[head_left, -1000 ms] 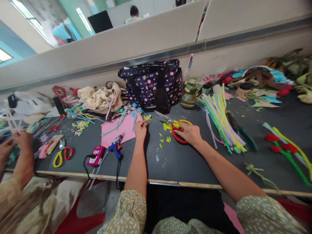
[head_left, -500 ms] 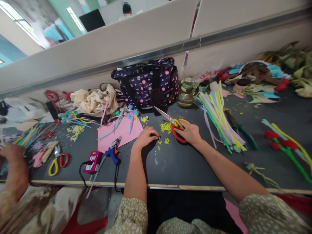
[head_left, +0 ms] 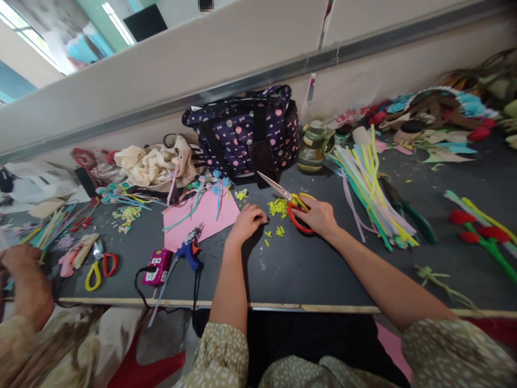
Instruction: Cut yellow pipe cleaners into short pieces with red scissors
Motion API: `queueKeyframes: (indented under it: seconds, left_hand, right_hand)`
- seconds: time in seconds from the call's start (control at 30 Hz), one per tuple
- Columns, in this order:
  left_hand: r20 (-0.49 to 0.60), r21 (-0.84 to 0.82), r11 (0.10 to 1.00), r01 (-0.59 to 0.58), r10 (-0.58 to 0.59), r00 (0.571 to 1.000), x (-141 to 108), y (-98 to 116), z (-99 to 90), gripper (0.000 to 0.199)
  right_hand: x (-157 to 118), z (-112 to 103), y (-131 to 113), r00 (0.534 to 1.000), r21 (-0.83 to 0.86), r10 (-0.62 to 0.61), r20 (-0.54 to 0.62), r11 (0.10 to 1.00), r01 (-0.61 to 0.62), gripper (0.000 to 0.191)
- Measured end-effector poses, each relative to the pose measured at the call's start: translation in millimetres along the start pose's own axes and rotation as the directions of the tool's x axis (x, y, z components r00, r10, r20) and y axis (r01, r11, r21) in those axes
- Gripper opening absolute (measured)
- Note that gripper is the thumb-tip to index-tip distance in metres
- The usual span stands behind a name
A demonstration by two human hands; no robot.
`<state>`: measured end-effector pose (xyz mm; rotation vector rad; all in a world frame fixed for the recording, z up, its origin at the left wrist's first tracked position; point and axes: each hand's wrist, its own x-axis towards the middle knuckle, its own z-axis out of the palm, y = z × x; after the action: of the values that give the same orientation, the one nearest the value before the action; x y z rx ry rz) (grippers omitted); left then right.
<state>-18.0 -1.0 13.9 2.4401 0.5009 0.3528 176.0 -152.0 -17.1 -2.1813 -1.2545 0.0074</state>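
My right hand [head_left: 320,216] grips scissors [head_left: 278,186] by their red and yellow handles. The blades are together and point up and left, towards a dark phone [head_left: 262,159] leaning on a bag. My left hand [head_left: 247,223] rests low at the table, fingers curled and pressed together; whatever they hold is hidden. Between both hands lies a heap of short yellow-green cut pieces [head_left: 278,207], with a few loose pieces [head_left: 280,231] nearer me. Another small yellow-green heap [head_left: 241,194] sits beyond my left hand, beside a pink sheet [head_left: 181,231].
A polka-dot bag [head_left: 242,134] and green jug [head_left: 314,145] stand at the back. Fuzzy pastel stems [head_left: 369,199] lie right, red flowers [head_left: 490,233] farther right. Left are a blue glue gun [head_left: 189,253], magenta power box [head_left: 157,267], pliers [head_left: 97,264] and a co-worker's hand [head_left: 28,275].
The view has shifted slightly. My left fingers have moved a little away from the loose pieces. The scissors stay in my right hand; the co-worker's hand has moved.
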Motion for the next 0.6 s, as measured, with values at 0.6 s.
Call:
queueKeyframes:
  seconds: [0.6]
  left_hand:
    - [0.058, 0.074, 0.996, 0.051, -0.056, 0.997, -2.3, -6.3, 3.7, 0.004]
  right_hand:
    - [2.3, 0.5, -2.4, 1.000, 0.059, -0.019, -0.016, 0.998, 0.020, 0.041]
